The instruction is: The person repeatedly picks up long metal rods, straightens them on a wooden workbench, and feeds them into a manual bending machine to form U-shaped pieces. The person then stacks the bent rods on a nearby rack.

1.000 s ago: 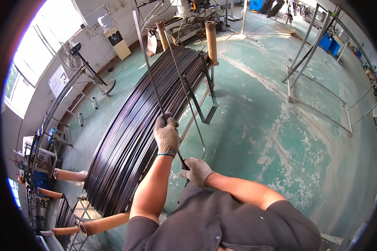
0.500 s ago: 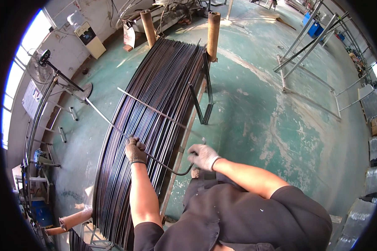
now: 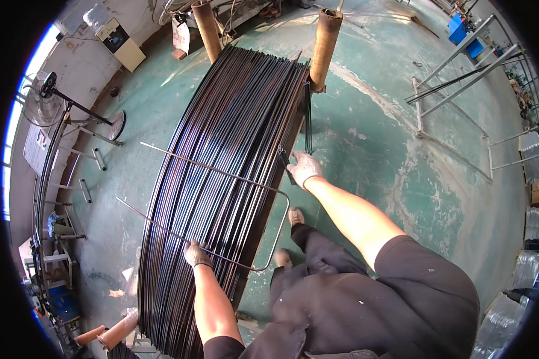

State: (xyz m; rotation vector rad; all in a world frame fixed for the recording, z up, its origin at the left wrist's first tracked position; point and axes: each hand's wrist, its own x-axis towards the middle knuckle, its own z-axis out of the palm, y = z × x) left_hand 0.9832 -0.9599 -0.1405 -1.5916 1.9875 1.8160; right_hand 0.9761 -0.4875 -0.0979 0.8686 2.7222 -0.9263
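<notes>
My gloved left hand [image 3: 196,253] is closed around one leg of a long U-shaped metal tube [image 3: 212,170]. The tube lies across a wide stack of dark tubes [image 3: 221,119], its two free ends pointing left and its bent end reaching past the stack's right edge. To the right, my gloved right hand [image 3: 305,169] is at a small bundle of dark bent tubes [image 3: 308,119] leaning against the stack's side. Its fingers curl over the bundle's bend and hide part of it.
Two rusty upright posts [image 3: 327,51] stand at the stack's far end. A grey metal frame [image 3: 419,107] is on the green floor at right. At left are a standing fan [image 3: 48,99], a water dispenser [image 3: 121,45] and metal racks. Wrapped bundles [image 3: 503,317] line the right edge.
The U-shaped tube has swung flat across the stack, and my left hand on it has come nearer. My right hand has moved away from its bend, forward to the dark bent tubes.
</notes>
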